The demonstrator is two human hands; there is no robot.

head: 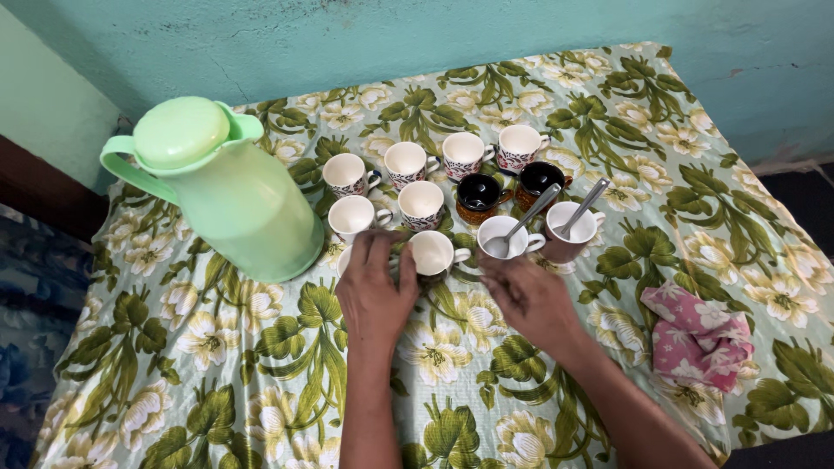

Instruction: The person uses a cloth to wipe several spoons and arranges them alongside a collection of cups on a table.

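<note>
Where cups (432,253) cluster, both hands (375,291) beside them.

wall (365,39): teal, cracked | table (217,365): floral green cloth

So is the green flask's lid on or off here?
On. The round pale-green lid sits flat atop the upright flask, covering its mouth; whether it is screwed tight cannot be told.
</note>
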